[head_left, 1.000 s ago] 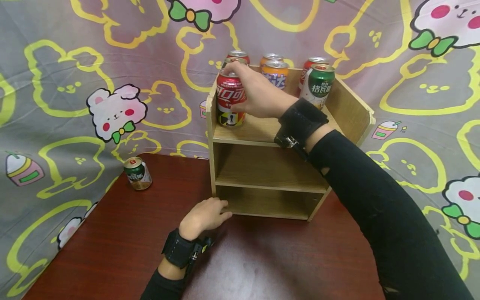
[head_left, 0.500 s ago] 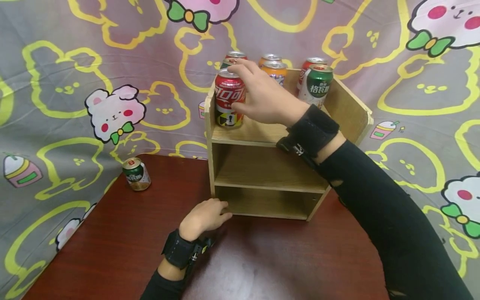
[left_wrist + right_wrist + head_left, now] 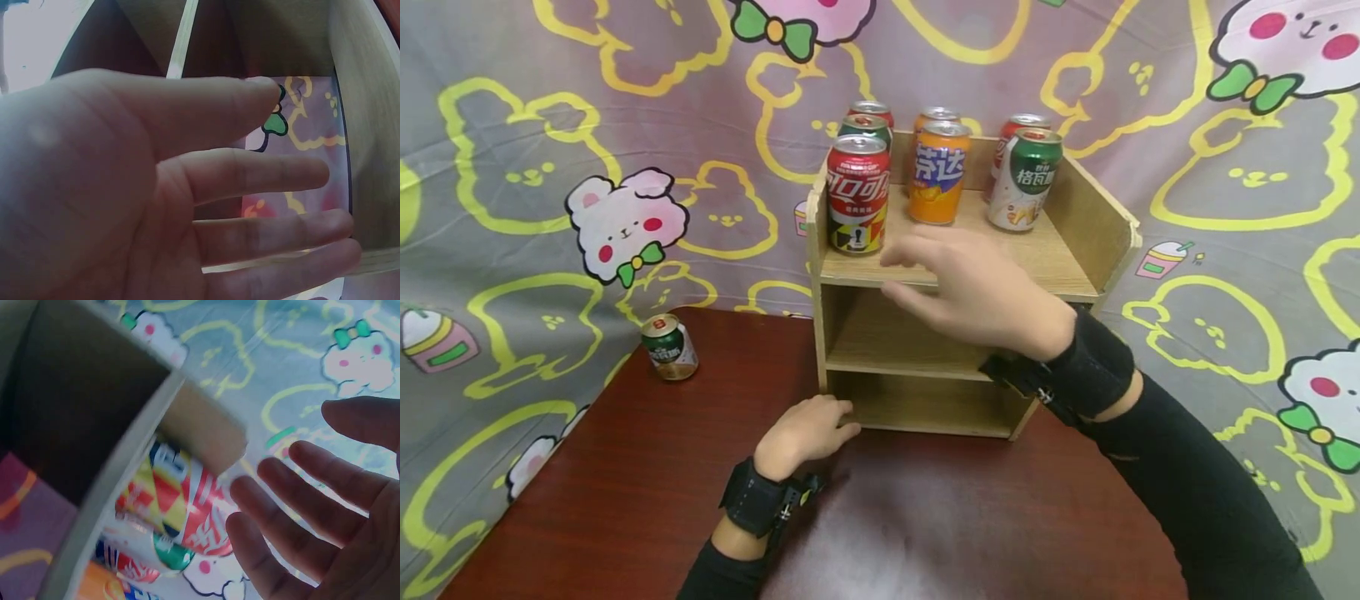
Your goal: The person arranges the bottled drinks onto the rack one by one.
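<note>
On the top board of a small wooden shelf, a red cola can stands at the front left corner. Behind it are a green-topped can and another red can. Two orange soda cans, the front one in plain sight, stand mid-shelf; a green and white can stands to the right, before a red one. My right hand hovers in front of the shelf with fingers spread, holding nothing. At the shelf's lower left edge is my left hand, its fingers extended and relaxed in the left wrist view.
Another green and white can stands on the dark red table, left of the shelf. Two lower compartments lie beneath the top board. A patterned cloth hangs behind and at the sides. Raised side panels bound the top board.
My right hand has let go of the red cola can and drawn back down and to the right. The can stays at the front left corner. My left hand keeps its place.
</note>
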The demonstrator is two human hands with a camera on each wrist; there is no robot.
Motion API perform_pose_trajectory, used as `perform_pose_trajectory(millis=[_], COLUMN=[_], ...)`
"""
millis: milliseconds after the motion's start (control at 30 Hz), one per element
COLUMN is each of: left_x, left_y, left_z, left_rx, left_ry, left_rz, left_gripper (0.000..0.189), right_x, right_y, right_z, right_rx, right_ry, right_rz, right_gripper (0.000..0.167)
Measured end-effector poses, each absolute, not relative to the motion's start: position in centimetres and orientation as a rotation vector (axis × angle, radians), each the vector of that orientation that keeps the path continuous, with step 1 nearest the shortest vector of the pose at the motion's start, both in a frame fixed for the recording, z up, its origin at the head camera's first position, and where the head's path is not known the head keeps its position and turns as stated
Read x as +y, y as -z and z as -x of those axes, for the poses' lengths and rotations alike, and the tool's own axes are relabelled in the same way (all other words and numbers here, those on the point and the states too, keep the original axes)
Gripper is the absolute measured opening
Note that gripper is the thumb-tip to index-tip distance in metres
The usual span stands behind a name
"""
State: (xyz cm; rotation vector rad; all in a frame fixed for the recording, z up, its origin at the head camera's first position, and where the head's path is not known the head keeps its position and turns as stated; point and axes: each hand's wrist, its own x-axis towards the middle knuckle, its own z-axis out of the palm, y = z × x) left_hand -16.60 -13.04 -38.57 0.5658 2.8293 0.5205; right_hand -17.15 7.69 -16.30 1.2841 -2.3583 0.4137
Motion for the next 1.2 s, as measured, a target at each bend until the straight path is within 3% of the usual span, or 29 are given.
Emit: perform_pose_trajectory(millis=[233, 533, 900, 1200], left_x=[-13.2, -13.3, -13.4, -13.7], left_y=[38.4, 38.1, 38.6, 38.5], left_z=[16.6, 16.4, 16.5, 16.9], left_rx=[2.819, 2.827, 2.829, 2.838], left_ry=[-0.535, -0.525, -0.54, -0.535], left_rz=[-0.543, -0.527, -0.517, -0.491], left_gripper=[0.044, 0.045, 0.046, 0.045], right_x=[9.3, 11.9, 17.9, 23.2], right_y=[21.0, 26.2, 31.9, 33.6], right_z=[14.7, 14.5, 13.9, 14.4], right_rx=[-2.396, -2.553, -2.736, -2.742], right_ry=[-0.5, -0.578, -0.791, -0.802], right_rz=[-1.319, -1.202, -0.907, -0.615], right_gripper=[0.019, 0.014, 0.018, 0.014])
